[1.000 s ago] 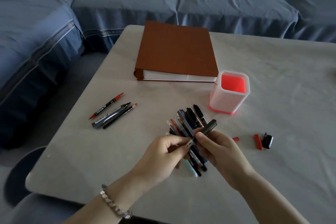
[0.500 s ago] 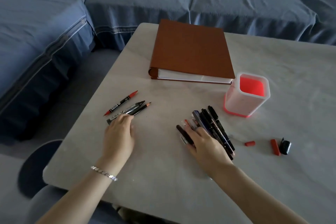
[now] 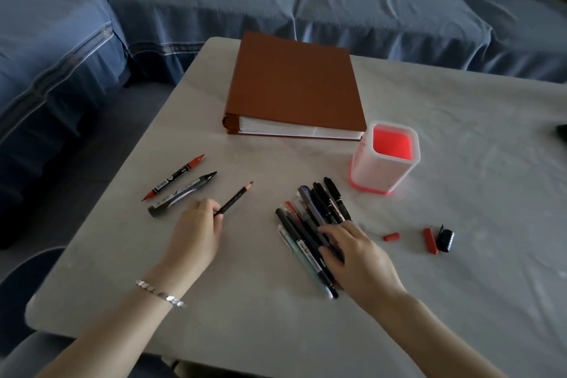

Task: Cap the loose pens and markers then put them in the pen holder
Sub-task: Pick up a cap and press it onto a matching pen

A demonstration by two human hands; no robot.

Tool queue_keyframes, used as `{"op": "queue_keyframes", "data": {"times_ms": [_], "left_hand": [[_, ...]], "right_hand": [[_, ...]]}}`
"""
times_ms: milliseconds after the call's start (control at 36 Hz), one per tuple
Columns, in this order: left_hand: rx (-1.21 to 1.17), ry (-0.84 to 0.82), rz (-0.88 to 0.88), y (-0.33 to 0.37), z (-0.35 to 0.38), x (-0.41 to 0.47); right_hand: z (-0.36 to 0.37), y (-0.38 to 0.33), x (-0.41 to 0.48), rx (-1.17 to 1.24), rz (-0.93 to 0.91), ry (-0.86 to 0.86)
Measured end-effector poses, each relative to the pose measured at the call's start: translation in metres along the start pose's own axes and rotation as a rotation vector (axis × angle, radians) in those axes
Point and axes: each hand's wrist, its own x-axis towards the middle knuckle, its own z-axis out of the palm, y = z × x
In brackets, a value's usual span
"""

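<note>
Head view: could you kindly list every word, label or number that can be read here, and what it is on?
No text can be read.
Red marker: white print on the black barrel, too small to read.
Grey marker: label print, blurred.
Pens: small labels on a few barrels, blurred.
Binder, holder: no text shows.

Right hand [image 3: 352, 252] covers part of the pens [image 3: 306, 224].
</note>
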Motion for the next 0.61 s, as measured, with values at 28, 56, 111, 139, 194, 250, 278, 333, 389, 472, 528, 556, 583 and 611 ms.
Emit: {"op": "queue_keyframes", "data": {"times_ms": [28,56,111,139,194,250,278,333,389,472,528,556,583,611], "left_hand": [[-0.069,-0.014,-0.006,0.008,0.000,-0.004],[-0.125,-0.026,-0.004,0.015,0.001,-0.009],[-0.210,-0.059,0.010,0.029,0.001,-0.019],[-0.248,-0.085,0.012,0.037,0.002,-0.024],[-0.308,-0.139,0.014,0.047,0.002,-0.033],[-0.352,-0.170,0.022,0.056,0.004,-0.039],[-0.372,-0.181,0.023,0.060,0.004,-0.041],[-0.409,-0.194,0.022,0.066,0.004,-0.045],[-0.438,-0.196,0.019,0.071,0.001,-0.049],[-0.468,-0.177,0.030,0.075,-0.002,-0.052],[-0.469,-0.161,0.057,0.076,-0.005,-0.054],[-0.472,-0.158,0.074,0.076,-0.006,-0.055],[-0.477,-0.159,0.093,0.076,-0.008,-0.056],[-0.480,-0.160,0.112,0.078,-0.009,-0.056]], "right_hand": [[-0.005,0.007,-0.001,0.005,0.019,0.020],[-0.010,0.014,-0.002,0.004,0.042,0.036],[-0.021,0.030,-0.003,-0.011,0.094,0.075],[-0.026,0.039,-0.002,-0.020,0.119,0.096],[-0.034,0.053,0.002,-0.046,0.158,0.111],[-0.036,0.066,0.007,-0.081,0.197,0.093],[-0.036,0.070,0.010,-0.086,0.207,0.083],[-0.033,0.073,0.015,-0.076,0.207,0.064],[-0.029,0.071,0.018,-0.085,0.196,0.027],[-0.022,0.069,0.021,-0.108,0.163,0.004],[-0.019,0.068,0.020,-0.113,0.165,0.039],[-0.019,0.067,0.020,-0.111,0.159,0.066],[-0.021,0.065,0.019,-0.090,0.154,0.095],[-0.024,0.061,0.017,-0.034,0.161,0.117]]}}
